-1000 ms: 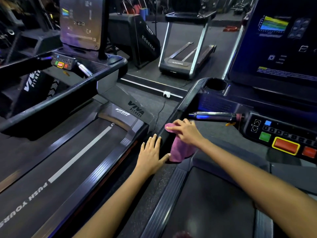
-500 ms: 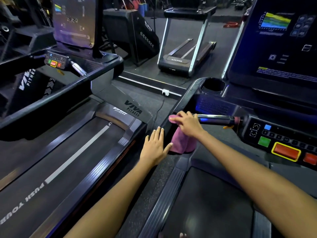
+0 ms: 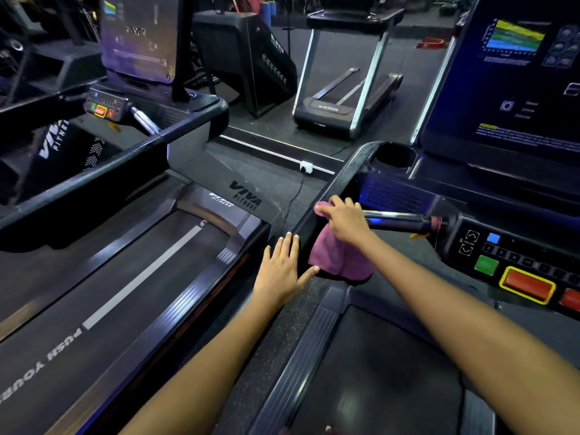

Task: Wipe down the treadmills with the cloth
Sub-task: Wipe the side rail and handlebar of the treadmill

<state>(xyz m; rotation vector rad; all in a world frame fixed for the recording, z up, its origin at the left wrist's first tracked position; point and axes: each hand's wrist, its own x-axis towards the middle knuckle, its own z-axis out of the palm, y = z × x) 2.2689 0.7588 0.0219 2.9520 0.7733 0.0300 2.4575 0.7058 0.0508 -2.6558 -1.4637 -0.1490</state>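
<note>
Pink cloth (image 3: 337,262) draped over the left rail (image 3: 329,196) of the near treadmill (image 3: 392,372), top edge bunched on the rail, rest hanging down its inner side; gripped at the top by the right hand (image 3: 343,219), fingers curled over the fabric and pressing it onto the rail; just beside that hand, a chrome grip bar (image 3: 395,219) running off to the console (image 3: 514,262); on the console, a green button (image 3: 486,265), a red one framed in yellow (image 3: 527,285), a small blue one (image 3: 493,238); above, a lit screen (image 3: 514,73) and a round cup holder (image 3: 394,157) at the rail's far end. Left hand (image 3: 281,271) flat, fingers straight and slightly spread, holding nothing, laid against the rail's outer side with the thumb near the cloth's lower edge. Further left, a second treadmill (image 3: 125,277) with a white stripe down its belt and "VIVA FITNESS" on the motor cover; its own console (image 3: 105,106) and screen (image 3: 138,36) up top. Beyond, across the dark floor (image 3: 276,183), a third treadmill (image 3: 345,98) with silver uprights; a white socket (image 3: 306,167) on the floor strip.
</note>
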